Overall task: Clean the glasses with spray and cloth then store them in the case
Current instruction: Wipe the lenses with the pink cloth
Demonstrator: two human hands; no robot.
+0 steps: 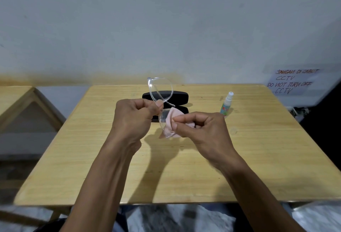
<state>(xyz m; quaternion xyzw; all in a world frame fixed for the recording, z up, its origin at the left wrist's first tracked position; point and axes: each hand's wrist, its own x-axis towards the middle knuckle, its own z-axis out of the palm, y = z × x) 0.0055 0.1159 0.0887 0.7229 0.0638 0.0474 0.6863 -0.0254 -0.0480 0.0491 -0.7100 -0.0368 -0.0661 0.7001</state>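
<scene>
Head camera, single view: looked forward and down from the person's head onto a wooden table [258, 158], close above both forearms; far wall [166, 19] filled the upper half.

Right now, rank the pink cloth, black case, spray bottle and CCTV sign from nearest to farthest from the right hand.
1. pink cloth, pinched in the right hand.
2. black case, just behind the hands.
3. spray bottle, standing to the right.
4. CCTV sign, on the far right wall.
</scene>
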